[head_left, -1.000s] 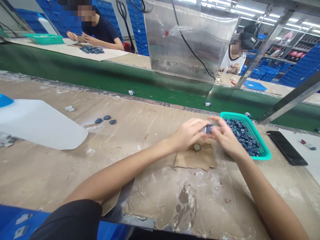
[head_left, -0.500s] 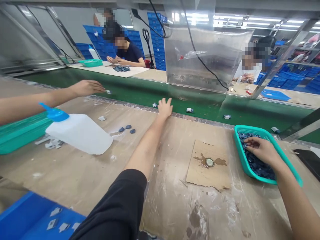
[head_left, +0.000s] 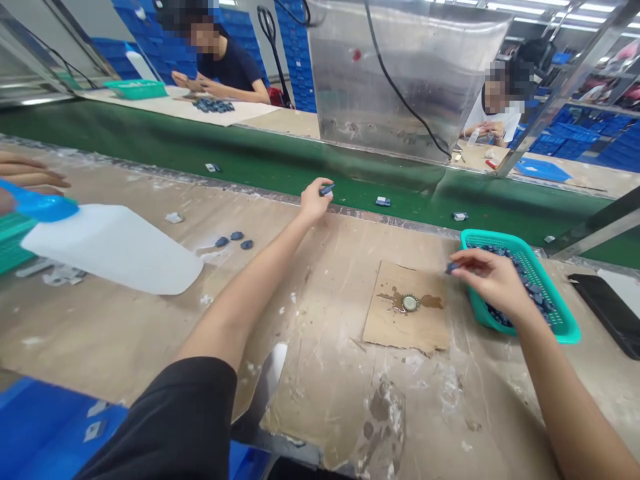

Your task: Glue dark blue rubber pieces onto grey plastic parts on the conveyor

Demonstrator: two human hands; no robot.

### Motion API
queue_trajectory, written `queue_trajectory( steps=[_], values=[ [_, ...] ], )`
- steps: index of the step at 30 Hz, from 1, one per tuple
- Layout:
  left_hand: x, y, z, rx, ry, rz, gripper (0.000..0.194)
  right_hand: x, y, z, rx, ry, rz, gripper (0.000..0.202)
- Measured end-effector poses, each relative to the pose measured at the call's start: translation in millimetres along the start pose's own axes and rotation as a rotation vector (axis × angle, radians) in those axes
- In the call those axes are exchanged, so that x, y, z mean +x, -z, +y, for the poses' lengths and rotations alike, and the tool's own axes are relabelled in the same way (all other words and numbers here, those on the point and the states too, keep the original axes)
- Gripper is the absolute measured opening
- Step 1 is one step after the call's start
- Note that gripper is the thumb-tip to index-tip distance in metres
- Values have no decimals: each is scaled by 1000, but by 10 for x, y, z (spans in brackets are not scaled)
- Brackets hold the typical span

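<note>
Over the near edge of the green belt (head_left: 270, 177), my left hand (head_left: 316, 199) pinches a small dark blue and white part (head_left: 327, 190). My right hand (head_left: 483, 277) grips a small dark blue piece (head_left: 452, 267) between thumb and fingertips, over the left rim of the teal basket (head_left: 569, 327). Many similar dark pieces fill that basket. Left of it lies a cardboard square (head_left: 400, 333) with a metal cap (head_left: 411, 303) and wet brown stains. Several blue and white parts lie spaced along the belt.
A white bottle with a blue nozzle (head_left: 120, 250) lies at left, beside another person's hand (head_left: 30, 175). Three dark pieces (head_left: 236, 236) lie nearby. A phone (head_left: 605, 310) is at far right. Two people sit across the belt. Blue bins (head_left: 30, 427) are at lower left.
My left hand has closed on a part from the belt. My right hand has come up out of the basket toward the left with a piece. The other person's hand has drawn back left.
</note>
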State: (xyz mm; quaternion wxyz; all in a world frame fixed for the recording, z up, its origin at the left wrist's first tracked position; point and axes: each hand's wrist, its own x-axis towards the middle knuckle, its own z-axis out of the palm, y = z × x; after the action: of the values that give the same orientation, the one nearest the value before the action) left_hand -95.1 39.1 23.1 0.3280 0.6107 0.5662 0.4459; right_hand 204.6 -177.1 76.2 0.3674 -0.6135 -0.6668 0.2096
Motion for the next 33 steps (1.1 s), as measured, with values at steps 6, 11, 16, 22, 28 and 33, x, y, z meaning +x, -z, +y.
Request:
queue_trajectory(
  steps=[6, 11, 16, 22, 28, 33],
  values=[
    [-610, -258, 588, -669, 240, -298, 34, -185, -489, -319, -152, 176, -327, 13],
    [-1131, -376, 756, -674, 225, -510, 28, -207, -551, -242, -183, 112, -363, 17],
    [-1320, -395, 675, -421, 86, -639, 16, -216, -567, -229, -174, 88, -337, 14],
    [-1357, -425, 586, -243, -187, -646, 24, -189, -528, -216, 63, -11, -213, 15],
    [-1589, -443, 684, -36, -564, -540, 22, -124, -446, -333, 739, -280, 114, 39],
    [-1696, -447, 727, 49, -673, -507, 16, -154, -480, -398, 830, -362, 105, 39]
  ],
)
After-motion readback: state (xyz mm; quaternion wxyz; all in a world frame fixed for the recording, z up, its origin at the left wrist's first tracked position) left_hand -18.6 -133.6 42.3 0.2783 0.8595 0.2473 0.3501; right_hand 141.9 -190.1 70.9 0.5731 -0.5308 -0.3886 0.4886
